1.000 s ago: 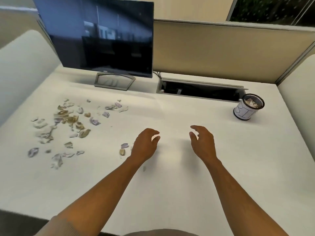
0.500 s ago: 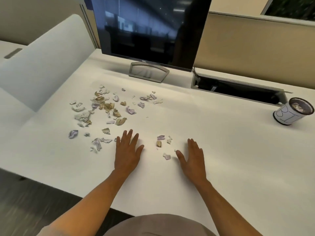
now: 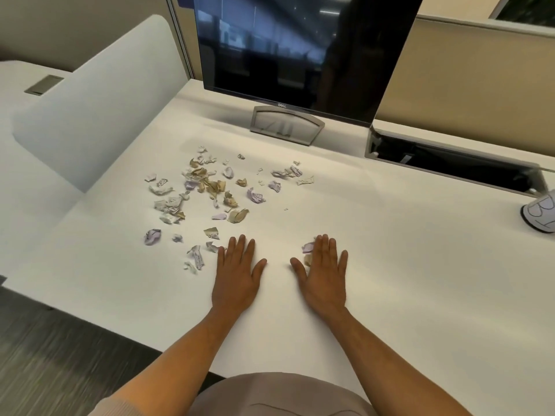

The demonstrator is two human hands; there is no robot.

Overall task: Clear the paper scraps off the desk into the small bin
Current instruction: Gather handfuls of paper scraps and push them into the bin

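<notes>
Lying scattered, paper scraps (image 3: 210,187) spread beyond the flat left hand (image 3: 237,277)

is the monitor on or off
Off, it seems: the monitor screen is dark and shows only dim reflections of the room, no displayed image. No power light can be made out.

Paper scraps (image 3: 210,187) — crumpled, torn pieces in white, tan and pale purple — lie scattered loosely on the white desk (image 3: 390,280), left of centre. A few lie apart, nearer, at centre (image 3: 307,249). Small bin (image 3: 540,210) — white with dark line markings, standing at the far right, cut off by the frame edge.
</notes>
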